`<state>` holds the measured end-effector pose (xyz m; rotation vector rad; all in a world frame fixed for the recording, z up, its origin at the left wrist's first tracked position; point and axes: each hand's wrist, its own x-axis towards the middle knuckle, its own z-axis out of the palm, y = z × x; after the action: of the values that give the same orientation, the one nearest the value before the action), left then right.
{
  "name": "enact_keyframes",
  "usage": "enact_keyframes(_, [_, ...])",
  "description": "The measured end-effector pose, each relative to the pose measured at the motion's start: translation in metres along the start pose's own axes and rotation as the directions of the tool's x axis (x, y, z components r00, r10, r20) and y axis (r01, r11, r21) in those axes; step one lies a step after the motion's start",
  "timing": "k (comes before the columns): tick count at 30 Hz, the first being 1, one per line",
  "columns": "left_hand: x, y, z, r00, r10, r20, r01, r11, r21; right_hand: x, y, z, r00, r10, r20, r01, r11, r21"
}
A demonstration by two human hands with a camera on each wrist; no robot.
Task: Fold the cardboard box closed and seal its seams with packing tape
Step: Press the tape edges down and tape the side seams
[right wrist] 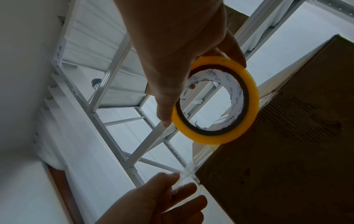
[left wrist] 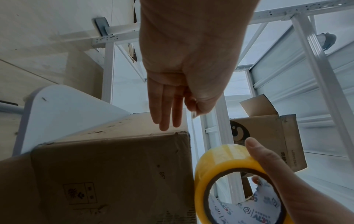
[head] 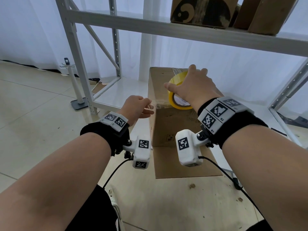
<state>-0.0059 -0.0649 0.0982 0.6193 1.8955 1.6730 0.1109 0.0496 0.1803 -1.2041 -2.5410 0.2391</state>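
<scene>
Holding the yellow tape roll upright over the cardboard box, the right hand has its thumb and fingers curled round the rim, the other fingertips spread above it. The roll's white inner core carries blue and red printed logos, too curved and small to read. A clear strip of tape runs from the roll leftward off the box's left edge to the left hand, whose thumb and forefinger pinch its end while the other three fingers lie straight and pressed together.

The box is plain brown corrugated board, tall and oblong, lying on a pale plywood surface in front of the person, its near flap hanging open flat. A small square of printed handling symbols sits on its near face, and "38" is printed beside that.

Behind stands a white metal shelving rack with perforated uprights; brown cartons sit on its upper shelf. White curtains hang beyond, over a beige tiled floor.
</scene>
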Motion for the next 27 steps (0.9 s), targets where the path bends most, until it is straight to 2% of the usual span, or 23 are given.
enact_keyframes(5, [0.001, 0.002, -0.002, 1.000, -0.026, -0.013, 0.027, 0.998, 0.051, -0.001, -0.005, 0.000, 0.999, -0.044, 0.002, 0.044, 0.995, -0.089])
enact_keyframes(8, [0.001, 0.001, -0.002, 1.000, -0.020, -0.003, 0.020, 0.997, 0.077, 0.001, 0.001, -0.004, 0.994, -0.103, -0.025, 0.100, 0.992, -0.079])
enact_keyframes(10, [0.001, 0.000, -0.003, 1.000, -0.010, 0.001, 0.010, 0.996, 0.085, 0.004, 0.011, -0.006, 0.988, -0.143, -0.064, 0.143, 0.990, -0.008])
enact_keyframes(12, [0.001, 0.000, -0.002, 1.000, -0.004, -0.004, 0.005, 0.995, 0.104, 0.007, 0.023, -0.004, 0.984, -0.156, -0.084, 0.167, 0.975, 0.145])
enact_keyframes(15, [0.001, 0.002, 0.000, 1.000, 0.005, -0.010, -0.004, 0.994, 0.109, 0.007, 0.037, 0.003, 0.988, -0.115, -0.106, 0.146, 0.920, 0.364])
enact_keyframes(17, [0.001, 0.004, 0.001, 1.000, 0.014, -0.019, -0.013, 0.996, 0.085, 0.006, 0.039, 0.007, 0.988, -0.080, -0.132, 0.129, 0.897, 0.422])
enact_keyframes(23, [-0.002, 0.005, 0.000, 1.000, -0.001, -0.008, 0.001, 0.998, -0.060, 0.004, 0.022, 0.010, 0.992, -0.081, -0.094, 0.107, 0.947, 0.304])
enact_keyframes(27, [-0.005, 0.003, -0.003, 1.000, -0.007, -0.014, 0.007, 1.000, -0.025, 0.003, 0.011, 0.013, 0.992, -0.094, -0.089, 0.113, 0.967, 0.227])
